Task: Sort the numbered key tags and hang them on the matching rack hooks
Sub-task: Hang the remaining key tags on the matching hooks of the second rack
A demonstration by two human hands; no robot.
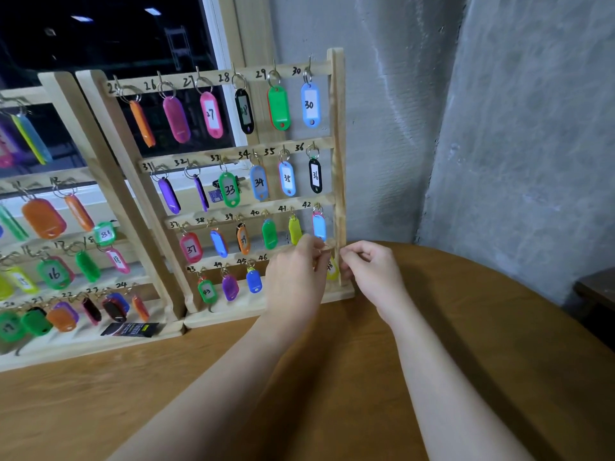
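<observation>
A wooden key rack numbered 25 to 48 stands on the table, with coloured tags on most hooks. At the right end of its bottom row hangs a yellow tag marked 48, partly hidden between my hands. My left hand pinches the tag's metal ring near the hook, fingers curled. My right hand is curled just right of the rack's post, fingertips at the yellow tag; whether it holds the tag is unclear. A second rack with lower numbers stands to the left.
The racks stand on a brown wooden table against a grey concrete wall. A dark window lies behind the racks. A black packet rests on the left rack's base. A dark piece of furniture is at the right edge.
</observation>
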